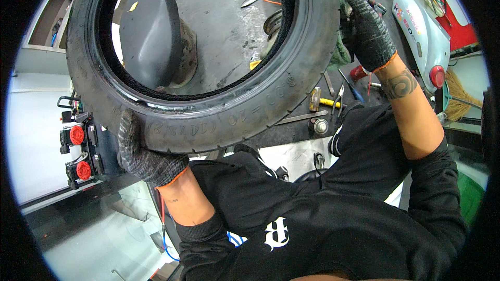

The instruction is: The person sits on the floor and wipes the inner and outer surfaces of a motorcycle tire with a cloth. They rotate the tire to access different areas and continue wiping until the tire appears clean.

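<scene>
A black rubber tyre (260,109) fills the upper middle of the head view, held up over a dark workbench (213,26). My left hand (148,153), in a grey knit glove with orange cuff, grips its lower left, thumb on the sidewall. My right hand (364,28), gloved alike, holds its upper right edge, beside a green cloth (341,57). Through the tyre's opening show a smooth dark grey rounded piece (146,31) on a rusty metal part (187,57) and some loose tools.
Below the tyre lie a hammer (316,99), pliers (337,99), screwdrivers and a spray can (319,126). Right stand a pale blue scooter body panel (419,34) and straw broom (463,104). Red-and-black tools (77,135) hang at left. My black-clad legs are below.
</scene>
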### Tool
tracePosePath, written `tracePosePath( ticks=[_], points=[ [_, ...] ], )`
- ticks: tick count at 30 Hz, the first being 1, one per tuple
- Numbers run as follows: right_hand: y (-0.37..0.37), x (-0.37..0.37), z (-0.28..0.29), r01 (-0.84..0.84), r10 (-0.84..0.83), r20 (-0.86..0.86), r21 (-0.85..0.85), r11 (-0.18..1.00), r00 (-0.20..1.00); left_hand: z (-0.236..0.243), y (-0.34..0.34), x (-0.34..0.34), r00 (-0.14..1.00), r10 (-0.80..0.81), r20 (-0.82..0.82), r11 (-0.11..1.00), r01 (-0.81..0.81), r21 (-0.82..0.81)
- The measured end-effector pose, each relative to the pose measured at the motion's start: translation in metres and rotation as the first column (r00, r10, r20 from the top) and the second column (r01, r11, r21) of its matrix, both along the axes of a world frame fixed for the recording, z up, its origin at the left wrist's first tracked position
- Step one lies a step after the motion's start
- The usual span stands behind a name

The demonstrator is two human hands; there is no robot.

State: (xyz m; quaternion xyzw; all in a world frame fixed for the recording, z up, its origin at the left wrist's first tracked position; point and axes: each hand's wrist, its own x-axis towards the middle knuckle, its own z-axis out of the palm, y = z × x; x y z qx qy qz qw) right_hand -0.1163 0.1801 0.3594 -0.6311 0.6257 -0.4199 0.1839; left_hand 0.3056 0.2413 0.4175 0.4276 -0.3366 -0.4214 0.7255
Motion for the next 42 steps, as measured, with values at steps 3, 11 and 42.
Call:
tracePosePath(
  ticks=[3, 11, 42],
  points=[
    [0.001, 0.002, 0.011, -0.138, 0.057, -0.289, -0.269, 0.953, 0.956, -0.004, -0.005, -0.005, 0.998, 0.01, 0.058, 1.0, -0.009, -0.027],
    [0.002, 0.002, 0.04, -0.137, 0.035, 0.741, 0.078, 0.987, 0.67, -0.007, -0.023, -0.025, 0.984, 0.099, -0.148, 0.995, -0.097, 0.023],
    [-0.032, -0.054, 0.007, -0.01, 0.041, -0.614, 0.053, 0.999, 0.788, -0.029, -0.05, -0.042, 0.932, -0.254, -0.259, 0.966, 0.258, -0.019]
  ],
)
